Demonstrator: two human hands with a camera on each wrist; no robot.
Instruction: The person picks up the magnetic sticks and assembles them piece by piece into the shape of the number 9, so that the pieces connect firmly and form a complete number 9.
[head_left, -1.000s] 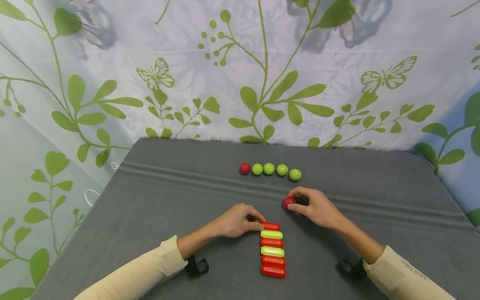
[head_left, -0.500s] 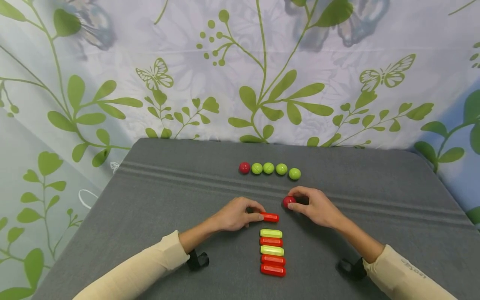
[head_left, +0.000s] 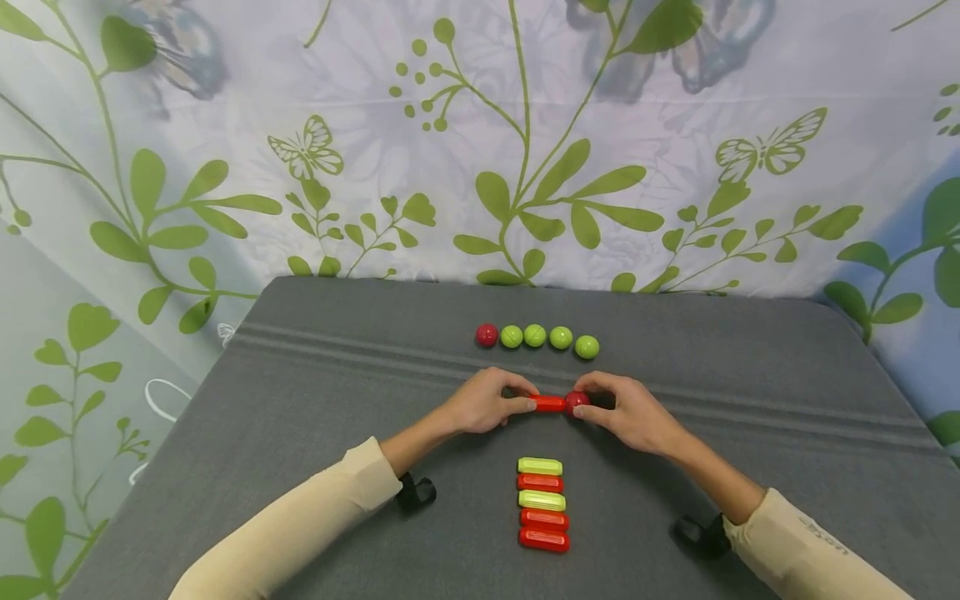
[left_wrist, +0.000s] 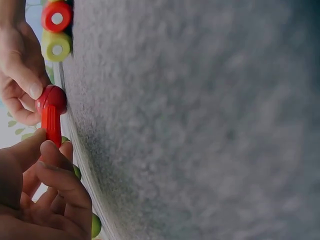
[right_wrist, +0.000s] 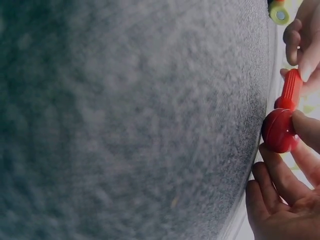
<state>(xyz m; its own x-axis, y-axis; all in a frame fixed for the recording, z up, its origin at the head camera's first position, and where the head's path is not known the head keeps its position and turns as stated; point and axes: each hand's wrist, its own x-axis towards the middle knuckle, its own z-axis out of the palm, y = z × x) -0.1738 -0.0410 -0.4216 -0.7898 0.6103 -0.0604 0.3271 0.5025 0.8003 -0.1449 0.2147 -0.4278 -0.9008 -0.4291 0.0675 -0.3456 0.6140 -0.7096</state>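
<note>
My left hand [head_left: 487,402] pinches the left end of a red ridged plastic stick [head_left: 549,403] between thumb and fingers. The stick's free end meets a dark red ball [head_left: 576,403], which my right hand [head_left: 633,414] grips between thumb and fingertips. Seen from the left wrist, the red stick [left_wrist: 51,125] lines up with the seamed red ball [left_wrist: 52,99]. In the right wrist view the ball [right_wrist: 279,131] sits between my thumb and fingers, with the stick [right_wrist: 291,90] against its far side.
Closer to me lies a column of short sticks, among them a yellow-green one [head_left: 540,466] and a red one [head_left: 543,540]. Farther back a row holds another red ball [head_left: 487,335] and several green balls [head_left: 560,337]. All lie on a grey cloth-covered table [head_left: 337,333] before a leaf-patterned curtain [head_left: 420,150].
My left hand has lifted the top red stick away from the column and carried it forward to the red ball. The right hand has stayed in place holding the ball.
</note>
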